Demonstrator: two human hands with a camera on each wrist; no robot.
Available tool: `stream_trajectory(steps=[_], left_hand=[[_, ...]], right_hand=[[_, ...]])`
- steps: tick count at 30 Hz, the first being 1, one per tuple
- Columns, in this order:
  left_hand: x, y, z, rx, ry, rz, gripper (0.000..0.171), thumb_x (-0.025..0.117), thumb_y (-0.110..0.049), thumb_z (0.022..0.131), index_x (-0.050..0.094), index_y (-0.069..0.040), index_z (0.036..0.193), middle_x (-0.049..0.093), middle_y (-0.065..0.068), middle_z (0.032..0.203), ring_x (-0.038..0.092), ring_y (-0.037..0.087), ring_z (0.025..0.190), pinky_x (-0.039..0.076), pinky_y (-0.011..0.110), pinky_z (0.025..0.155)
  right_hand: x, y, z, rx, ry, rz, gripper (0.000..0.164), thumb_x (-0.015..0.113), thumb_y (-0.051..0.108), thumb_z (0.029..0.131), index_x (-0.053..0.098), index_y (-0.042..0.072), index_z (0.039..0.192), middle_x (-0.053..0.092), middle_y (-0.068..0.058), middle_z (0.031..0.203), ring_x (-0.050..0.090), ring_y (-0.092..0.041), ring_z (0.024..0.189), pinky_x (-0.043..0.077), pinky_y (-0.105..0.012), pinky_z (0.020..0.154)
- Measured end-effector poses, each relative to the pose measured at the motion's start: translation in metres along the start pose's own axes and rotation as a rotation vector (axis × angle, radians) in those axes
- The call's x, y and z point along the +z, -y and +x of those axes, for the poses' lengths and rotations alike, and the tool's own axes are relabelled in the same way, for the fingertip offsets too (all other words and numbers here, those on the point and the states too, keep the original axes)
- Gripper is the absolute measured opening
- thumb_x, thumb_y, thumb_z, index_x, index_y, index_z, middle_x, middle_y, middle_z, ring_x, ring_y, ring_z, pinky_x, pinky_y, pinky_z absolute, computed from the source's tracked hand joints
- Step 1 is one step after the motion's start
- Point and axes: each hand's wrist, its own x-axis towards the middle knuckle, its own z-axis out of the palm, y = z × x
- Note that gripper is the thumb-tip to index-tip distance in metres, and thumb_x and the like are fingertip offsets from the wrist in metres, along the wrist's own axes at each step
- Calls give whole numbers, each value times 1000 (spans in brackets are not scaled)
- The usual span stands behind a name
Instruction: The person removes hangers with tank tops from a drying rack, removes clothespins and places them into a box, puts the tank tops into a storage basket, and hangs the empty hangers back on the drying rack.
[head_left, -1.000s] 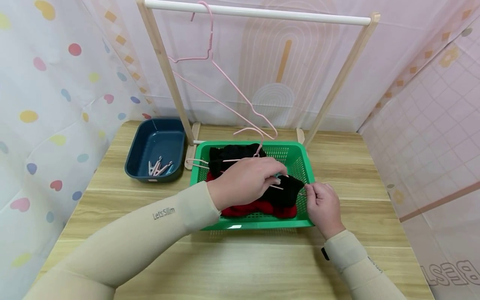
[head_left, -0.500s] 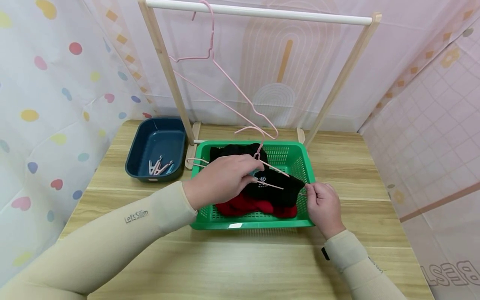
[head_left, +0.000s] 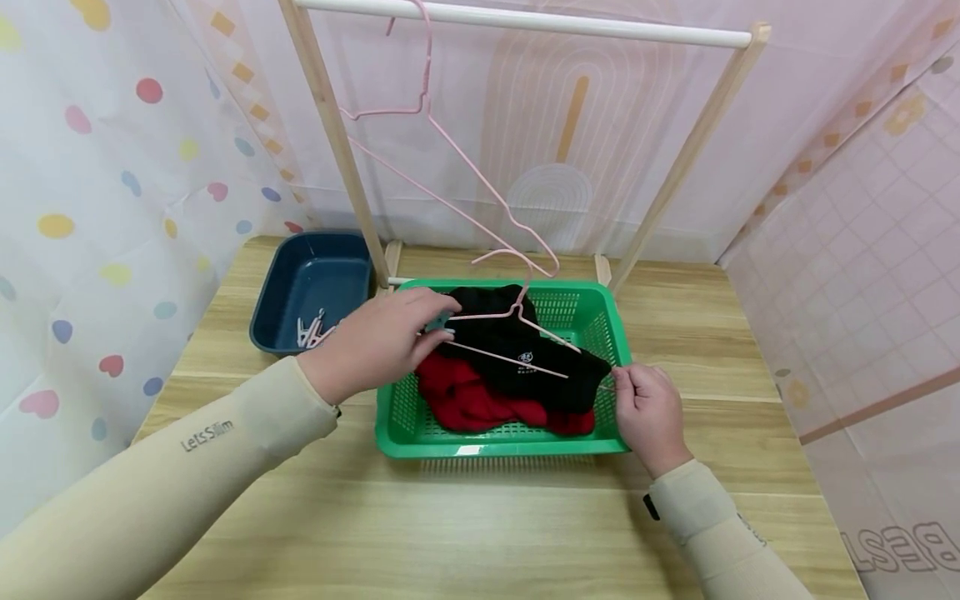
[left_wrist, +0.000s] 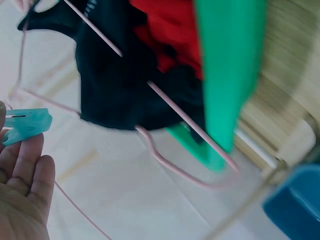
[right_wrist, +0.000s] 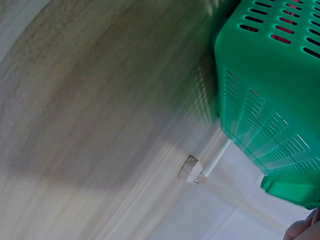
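Note:
My left hand (head_left: 378, 337) pinches a teal clothespin (left_wrist: 30, 122) between thumb and fingers, over the left part of the black garment (head_left: 551, 392). A pink wire hanger (head_left: 517, 315) runs through that garment, its hook pointing up and its left end sticking out past the cloth in the left wrist view. My right hand (head_left: 651, 417) pinches the hanger's right end at the garment's right edge; its fingertips hide that spot. Beneath the black cloth, a red garment (head_left: 472, 400) lies in the green basket (head_left: 517, 451).
A wooden rack with a white rail (head_left: 600, 24) stands behind the basket, carrying another pink hanger (head_left: 427, 71) that slants down close over it. To the left sits a dark blue basin (head_left: 258, 308) with several clothespins (head_left: 309, 335).
My left hand has moved left along the hanger with the clothespin, uncovering the garment's white print and more red cloth. The right hand has stayed at the hanger's right end.

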Motion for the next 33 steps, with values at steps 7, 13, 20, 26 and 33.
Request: stream_trajectory(steps=[7, 13, 20, 26, 33], left_hand=[[-9, 39, -11, -140, -49, 36, 36, 66, -22, 105, 64, -3, 136, 72, 14, 123, 69, 29, 110, 57, 51, 97], [-10, 82, -21, -295, -41, 65, 40, 62, -22, 107, 61, -1, 141, 68, 20, 129, 65, 36, 118, 52, 56, 104], [-6, 124, -39, -480, 65, 77, 45, 58, -20, 108, 54, 1, 149, 59, 27, 139, 57, 43, 129, 46, 60, 112], [3, 149, -51, -608, 188, 73, 49, 57, -15, 108, 48, 3, 152, 53, 32, 144, 51, 49, 135, 42, 65, 115], [8, 166, -66, -652, 265, 65, 44, 58, -10, 105, 54, 4, 146, 58, 34, 141, 54, 53, 131, 44, 66, 111]], right_hand=[[0, -1, 0, -22, -23, 0, 33, 66, 3, 100, 64, 4, 67, 63, -9, 63, 56, -24, 65, 40, -34, 62], [0, -1, 0, -21, -19, -3, 34, 66, 2, 100, 63, 4, 67, 61, -9, 62, 55, -24, 65, 41, -34, 63], [-1, 1, -1, -16, -17, 2, 35, 65, 2, 100, 62, 5, 66, 58, -7, 59, 53, -22, 64, 39, -31, 62], [-1, 1, -1, -9, -16, 6, 34, 66, 2, 100, 63, 5, 67, 58, -7, 60, 53, -21, 65, 38, -29, 60], [0, 1, -1, -4, -12, 12, 35, 66, 3, 101, 62, 5, 66, 59, -7, 60, 53, -21, 66, 37, -26, 62]])
